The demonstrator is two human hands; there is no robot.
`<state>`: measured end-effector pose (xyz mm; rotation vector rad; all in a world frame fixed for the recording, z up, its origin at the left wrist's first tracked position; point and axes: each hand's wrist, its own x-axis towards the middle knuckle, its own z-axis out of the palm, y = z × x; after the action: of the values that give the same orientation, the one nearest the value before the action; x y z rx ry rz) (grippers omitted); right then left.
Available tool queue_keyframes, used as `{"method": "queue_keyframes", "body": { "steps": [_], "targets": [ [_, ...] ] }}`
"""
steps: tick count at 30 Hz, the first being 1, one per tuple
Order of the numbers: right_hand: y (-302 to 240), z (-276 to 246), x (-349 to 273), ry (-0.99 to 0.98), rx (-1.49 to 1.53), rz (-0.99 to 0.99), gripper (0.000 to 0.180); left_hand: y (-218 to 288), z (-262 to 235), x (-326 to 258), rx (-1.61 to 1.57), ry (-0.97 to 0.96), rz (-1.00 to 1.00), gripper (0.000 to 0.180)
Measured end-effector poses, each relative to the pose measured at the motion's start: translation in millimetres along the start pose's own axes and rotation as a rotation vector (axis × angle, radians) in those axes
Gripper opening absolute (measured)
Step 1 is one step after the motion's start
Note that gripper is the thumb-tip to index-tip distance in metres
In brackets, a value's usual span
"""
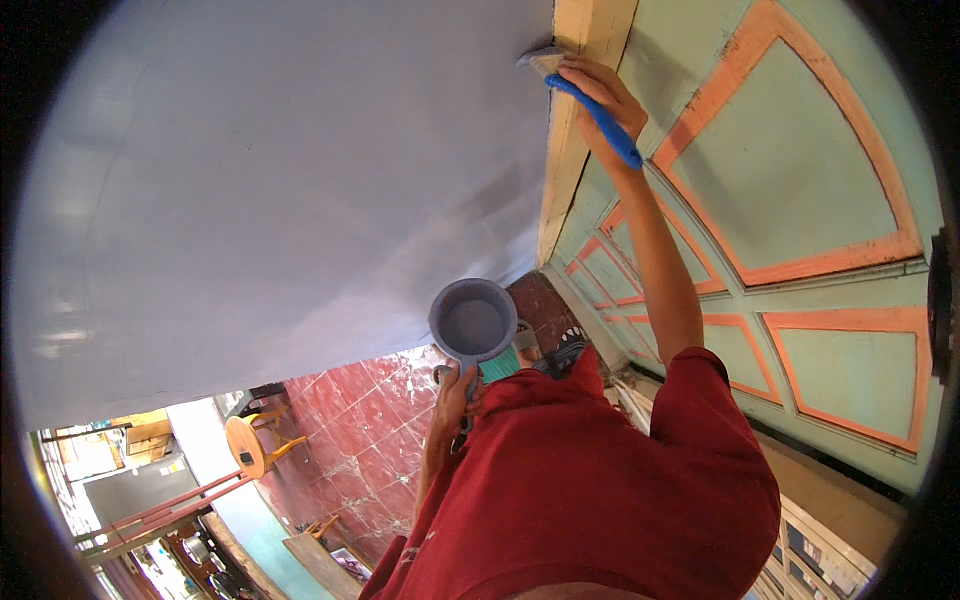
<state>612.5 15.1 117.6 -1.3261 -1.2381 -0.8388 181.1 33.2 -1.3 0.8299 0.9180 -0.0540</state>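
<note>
My right hand point(612, 98) is raised high, its fingers closed around a paintbrush with a blue handle point(604, 122). The pale, grey-tipped bristles touch the grey wall point(270, 200) where it meets the cream door frame point(560, 190). Lower down, near my chest, my left hand point(457, 400) grips the handle of a round grey dipper point(472, 318). Its inside looks grey; whether that is paint or the bare bottom, I cannot tell. A darker, damp-looking patch point(490, 200) shows on the wall between the dipper and the brush.
On my right is a pale green panelled door point(800, 170) with orange trim. Red tiles point(350, 420) cover the floor below. A round-topped wooden stool point(247, 447) stands at the lower left. My foot point(527, 350) shows beyond the dipper, over something green.
</note>
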Motion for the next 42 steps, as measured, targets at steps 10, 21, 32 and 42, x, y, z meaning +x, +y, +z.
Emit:
{"method": "queue_keyframes", "body": {
  "steps": [10, 21, 32, 42],
  "targets": [
    [16, 13, -179, -0.407, 0.09, 0.329, 0.051, -4, 0, 3, 0.049, -0.016, 0.021, 0.022],
    [-13, 1, 9, -0.093, 0.018, 0.021, 0.045, -6, -6, 12, -0.009, -0.05, 0.042, 0.021],
    [21, 8, -152, -0.453, 0.022, 0.356, 0.053, 17, 7, 5, 0.094, 0.016, 0.12, 0.021],
    [-34, -20, 216, 0.007, 0.043, -0.396, 0.043, 14, 0, 9, 0.045, -0.054, 0.14, 0.023]
  ]
}}
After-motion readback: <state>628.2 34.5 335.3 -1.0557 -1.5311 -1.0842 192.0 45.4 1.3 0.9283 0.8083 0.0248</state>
